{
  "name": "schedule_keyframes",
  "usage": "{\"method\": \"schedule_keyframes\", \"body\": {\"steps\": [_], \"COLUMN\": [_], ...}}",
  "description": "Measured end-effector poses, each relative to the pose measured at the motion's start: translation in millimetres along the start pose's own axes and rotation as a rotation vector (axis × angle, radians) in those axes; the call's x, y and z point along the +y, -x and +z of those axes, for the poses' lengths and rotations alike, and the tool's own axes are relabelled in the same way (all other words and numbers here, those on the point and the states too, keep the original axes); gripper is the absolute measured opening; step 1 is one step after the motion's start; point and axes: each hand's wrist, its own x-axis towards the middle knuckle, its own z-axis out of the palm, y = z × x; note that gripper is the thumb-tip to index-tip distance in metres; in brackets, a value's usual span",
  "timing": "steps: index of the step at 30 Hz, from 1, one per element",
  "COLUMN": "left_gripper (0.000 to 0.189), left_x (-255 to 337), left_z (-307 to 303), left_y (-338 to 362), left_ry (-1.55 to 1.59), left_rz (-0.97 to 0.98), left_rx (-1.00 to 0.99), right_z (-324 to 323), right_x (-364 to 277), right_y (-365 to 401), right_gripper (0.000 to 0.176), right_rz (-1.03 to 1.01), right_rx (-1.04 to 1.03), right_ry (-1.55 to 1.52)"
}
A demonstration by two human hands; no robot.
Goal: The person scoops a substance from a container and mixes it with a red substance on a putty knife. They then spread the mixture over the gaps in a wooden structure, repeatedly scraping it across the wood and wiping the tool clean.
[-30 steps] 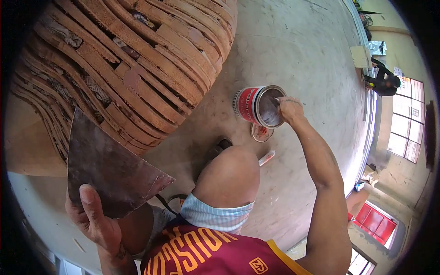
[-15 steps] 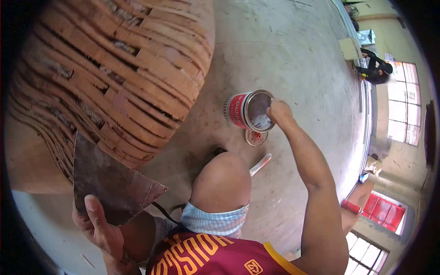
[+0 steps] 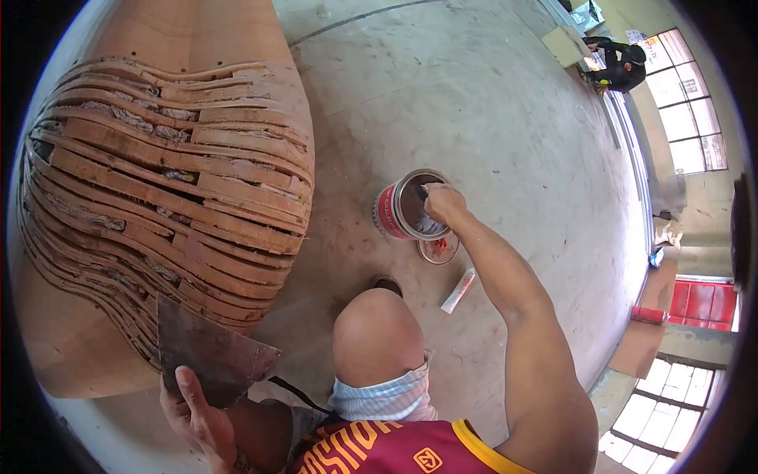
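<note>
My left hand (image 3: 201,419) holds a dark, flat, four-sided plate (image 3: 209,351), thumb on its face, at the lower left. At the mouth of an open round can (image 3: 388,212) with a red and white label, my right hand (image 3: 444,203) is closed round something that reaches inside; its fingers partly hide it. Greyish paste shows in the can. A round lid (image 3: 438,248) with red smears lies beside the can, and a white and red tube (image 3: 458,291) is on the floor nearer me. Left of these stands a large curved wooden form (image 3: 181,182) with slatted, gapped strips.
Grey concrete floor (image 3: 474,103) spreads around the can. My bent knee (image 3: 377,332) is at the lower middle. Far off at the upper right, a person in dark clothes (image 3: 620,65) is beside a pale box (image 3: 565,46). Windows and a red panel (image 3: 703,304) line the right side.
The view has shifted, showing more of the wooden form's top. My right hand has moved slightly within the can's mouth. My left hand still holds the plate.
</note>
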Motion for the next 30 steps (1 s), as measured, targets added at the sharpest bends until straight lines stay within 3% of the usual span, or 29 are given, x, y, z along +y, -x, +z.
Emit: {"method": "schedule_keyframes", "body": {"steps": [3,9,12,15,17,19,21,24,27,30], "left_gripper": [0.056,0.056,0.055,0.054,0.055,0.056,0.057,0.059,0.061,0.063], "left_x": [5,23,18,13,18,23,27,25,28,24], "left_z": [4,23,28,27,25,27,32,35,39,36], "left_y": [2,7,8,8,8,7,7,5,7,5], "left_ry": [0.022,-0.033,-0.089,-0.033,-0.103,-0.120,-0.086,-0.180,-0.105,-0.155], "left_rz": [-0.020,-0.014,0.017,0.024,0.005,0.011,0.042,0.034,0.031,0.017], "left_rx": [-0.029,0.021,0.143,0.106,0.058,0.015,-0.026,0.073,0.050,0.118], "right_z": [15,28,28,15,15,23,30,32,33,43], "right_x": [4,0,0,-1,3,6,3,2,7,8], "right_y": [-8,-24,-29,-29,-31,-36,-33,-30,-24,-15], "right_gripper": [0.035,0.026,0.022,0.023,0.023,0.021,0.020,0.018,0.019,0.019], "right_rz": [-0.110,-0.135,-0.085,-0.009,-0.146,-0.121,0.069,0.205,0.312,0.359], "right_rx": [0.031,-0.095,-0.204,-0.435,-0.450,-0.449,-0.431,-0.407,-0.382,-0.241], "right_ry": [-0.038,-0.145,-0.231,-0.336,-0.304,-0.417,-0.675,-0.877,-1.144,-1.363]}}
